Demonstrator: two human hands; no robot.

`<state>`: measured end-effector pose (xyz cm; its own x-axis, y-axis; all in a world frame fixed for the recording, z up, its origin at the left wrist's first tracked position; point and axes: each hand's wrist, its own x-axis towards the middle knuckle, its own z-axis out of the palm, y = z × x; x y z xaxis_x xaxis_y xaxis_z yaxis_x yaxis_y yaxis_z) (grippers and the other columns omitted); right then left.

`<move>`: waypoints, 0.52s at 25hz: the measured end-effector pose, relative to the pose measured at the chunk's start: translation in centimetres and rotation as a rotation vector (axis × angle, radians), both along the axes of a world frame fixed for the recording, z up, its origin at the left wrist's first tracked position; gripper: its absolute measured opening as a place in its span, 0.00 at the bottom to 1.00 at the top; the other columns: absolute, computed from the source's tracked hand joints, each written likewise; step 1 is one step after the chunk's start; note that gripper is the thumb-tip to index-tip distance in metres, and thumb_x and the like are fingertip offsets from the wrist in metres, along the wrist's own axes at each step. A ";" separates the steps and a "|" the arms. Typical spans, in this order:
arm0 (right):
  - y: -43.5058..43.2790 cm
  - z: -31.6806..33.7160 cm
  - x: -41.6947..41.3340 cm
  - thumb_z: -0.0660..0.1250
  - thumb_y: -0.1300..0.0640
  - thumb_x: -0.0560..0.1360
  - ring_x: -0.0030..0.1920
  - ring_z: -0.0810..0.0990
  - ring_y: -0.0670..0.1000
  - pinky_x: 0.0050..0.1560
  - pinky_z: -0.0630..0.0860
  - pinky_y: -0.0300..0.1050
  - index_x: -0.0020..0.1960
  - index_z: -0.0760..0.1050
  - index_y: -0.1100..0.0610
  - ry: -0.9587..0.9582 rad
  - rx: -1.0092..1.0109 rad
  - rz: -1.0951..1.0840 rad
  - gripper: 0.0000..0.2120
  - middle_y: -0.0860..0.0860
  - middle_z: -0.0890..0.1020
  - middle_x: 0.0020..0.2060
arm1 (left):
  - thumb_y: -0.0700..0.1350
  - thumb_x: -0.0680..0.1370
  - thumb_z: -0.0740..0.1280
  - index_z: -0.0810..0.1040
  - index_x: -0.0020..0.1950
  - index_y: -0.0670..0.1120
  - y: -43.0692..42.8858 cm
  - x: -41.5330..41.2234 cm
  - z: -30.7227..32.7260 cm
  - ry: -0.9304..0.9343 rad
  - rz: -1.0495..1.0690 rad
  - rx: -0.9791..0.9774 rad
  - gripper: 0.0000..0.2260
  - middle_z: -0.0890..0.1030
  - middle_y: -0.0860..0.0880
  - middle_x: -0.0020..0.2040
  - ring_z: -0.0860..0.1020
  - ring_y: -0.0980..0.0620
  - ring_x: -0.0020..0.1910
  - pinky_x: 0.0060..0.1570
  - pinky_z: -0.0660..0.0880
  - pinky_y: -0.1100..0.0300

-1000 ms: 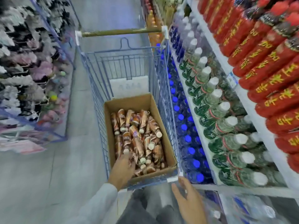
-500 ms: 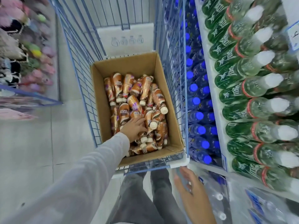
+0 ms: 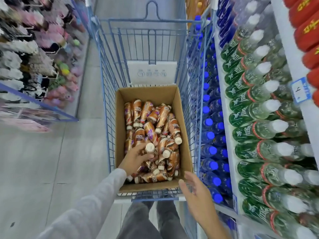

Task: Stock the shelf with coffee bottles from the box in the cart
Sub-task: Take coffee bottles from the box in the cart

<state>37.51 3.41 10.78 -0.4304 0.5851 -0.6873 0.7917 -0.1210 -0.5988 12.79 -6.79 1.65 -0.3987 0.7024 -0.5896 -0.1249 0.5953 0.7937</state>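
An open cardboard box (image 3: 183, 135) sits in the near end of a blue wire cart (image 3: 107, 100). Several brown coffee bottles (image 3: 162, 118) with cream caps lie jumbled inside it. My left hand (image 3: 133, 159) is down in the box, its fingers curled round one coffee bottle (image 3: 149, 149) whose cap points up. My right hand (image 3: 196, 192) hovers with spread fingers just above the box's near right corner and the cart rim, holding nothing. The shelf (image 3: 226, 135) runs along the right of the cart.
The shelf on the right holds blue-capped bottles (image 3: 209, 135) low down, green-labelled white-capped bottles (image 3: 259, 109) above them, and red packs (image 3: 307, 28) on top. A rack of hanging goods (image 3: 34, 57) lines the left side of the grey floor aisle. My legs stand behind the cart.
My left hand has closed on a bottle and tipped its cap upward. My right hand has risen from beside the shelf to the box's near right corner. The view tilted up.
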 end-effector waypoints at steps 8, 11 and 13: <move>2.8 -6.4 -13.5 0.64 0.45 0.81 0.61 0.76 0.45 0.57 0.73 0.41 0.73 0.70 0.50 0.072 0.043 0.357 0.23 0.47 0.78 0.66 | 0.62 0.74 0.73 0.82 0.63 0.51 -7.9 2.5 8.0 -0.200 0.611 0.195 0.23 0.85 0.47 0.60 0.83 0.49 0.59 0.51 0.81 0.60; 2.9 -10.8 -18.7 0.64 0.54 0.81 0.68 0.75 0.54 0.67 0.72 0.49 0.75 0.67 0.53 0.041 0.118 0.643 0.23 0.53 0.75 0.69 | 0.63 0.72 0.70 0.81 0.62 0.47 -8.4 2.6 8.4 -0.252 0.736 0.173 0.26 0.86 0.46 0.55 0.84 0.47 0.53 0.49 0.81 0.56; 3.7 -13.8 -21.1 0.65 0.61 0.79 0.72 0.71 0.56 0.71 0.70 0.51 0.77 0.65 0.52 0.019 0.190 0.854 0.27 0.54 0.71 0.72 | 0.63 0.72 0.69 0.81 0.59 0.45 -8.5 2.4 8.3 -0.284 0.803 0.171 0.26 0.85 0.45 0.50 0.85 0.47 0.46 0.45 0.81 0.55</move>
<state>16.40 7.09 -3.00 -0.7841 0.1613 -0.5993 0.5559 0.6119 -0.5627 15.23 -15.32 9.94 -0.6658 0.3592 -0.6539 -0.6629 0.1173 0.7394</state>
